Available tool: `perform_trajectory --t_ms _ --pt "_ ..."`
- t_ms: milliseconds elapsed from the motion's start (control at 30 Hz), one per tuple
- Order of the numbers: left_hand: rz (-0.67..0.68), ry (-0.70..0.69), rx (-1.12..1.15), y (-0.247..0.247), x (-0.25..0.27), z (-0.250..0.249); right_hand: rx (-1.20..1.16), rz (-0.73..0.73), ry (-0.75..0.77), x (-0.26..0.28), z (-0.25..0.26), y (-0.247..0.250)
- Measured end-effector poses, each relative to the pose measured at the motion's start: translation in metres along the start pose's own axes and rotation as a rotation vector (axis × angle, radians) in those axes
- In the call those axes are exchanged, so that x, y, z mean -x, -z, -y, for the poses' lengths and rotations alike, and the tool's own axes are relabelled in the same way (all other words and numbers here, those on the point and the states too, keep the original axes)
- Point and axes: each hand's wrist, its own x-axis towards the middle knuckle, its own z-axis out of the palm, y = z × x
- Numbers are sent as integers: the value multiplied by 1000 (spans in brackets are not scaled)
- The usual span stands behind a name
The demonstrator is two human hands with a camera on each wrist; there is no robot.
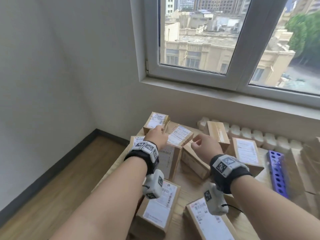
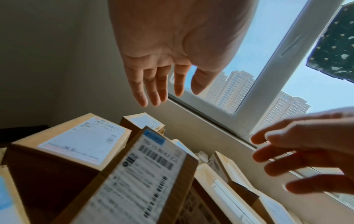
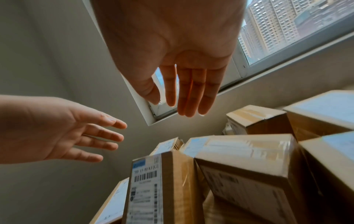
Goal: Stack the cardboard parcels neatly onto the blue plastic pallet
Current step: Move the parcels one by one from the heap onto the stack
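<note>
Here, both hands [image 1: 156, 135] spread empty above parcel [image 1: 180, 135], long axis toward window.

Brown cardboard parcels [image 1: 170, 159], each bearing a white shipping label printed with black barcodes; one label carries a blue corner patch [image 3: 139, 164]. Blue-violet plastic pallet piece [image 1: 278, 172], dotted with dark round holes. Wrist bands [image 1: 228, 166] black, fitted with white blocks showing black-and-grey square marker patterns. Floor [image 1: 52, 193] brown wood-grain, skirting dark. Walls pale grey; window frame [image 1: 240, 54] white.
</note>
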Motion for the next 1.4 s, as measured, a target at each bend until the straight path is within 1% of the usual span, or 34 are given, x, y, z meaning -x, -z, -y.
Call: perform_trajectory --t_ms 133,200,267,367,500,633,767,867,933,1067,1233,1400 --pt "51 73 74 0 -22 33 -10 44 -77 -5 6 -30" --pt "103 98 92 -6 -29 43 6 69 -114 -7 9 -40" --pt "151 112 103 -12 -35 49 23 100 -138 -11 12 -49" --pt "190 129 106 -20 -42 57 58 141 -145 -18 14 -63" --pt "237 149 125 -30 -47 65 25 181 -177 -24 13 -77" --pt "274 134 133 -33 -49 68 12 218 -183 -24 15 -81" --pt "264 148 179 -31 -50 69 -103 175 -196 -26 11 -79" --pt "287 155 261 -27 -46 65 -172 116 -246 -26 8 -74" --pt "291 131 314 -22 -45 61 -229 89 -262 -25 8 -69" --pt "292 49 410 -10 -42 52 -321 19 -248 -19 8 -54" --pt "389 -26 523 -6 -28 35 -434 -54 -222 -3 5 -30" --pt "413 -54 607 -14 -13 15 -485 -117 -220 18 -11 -9"
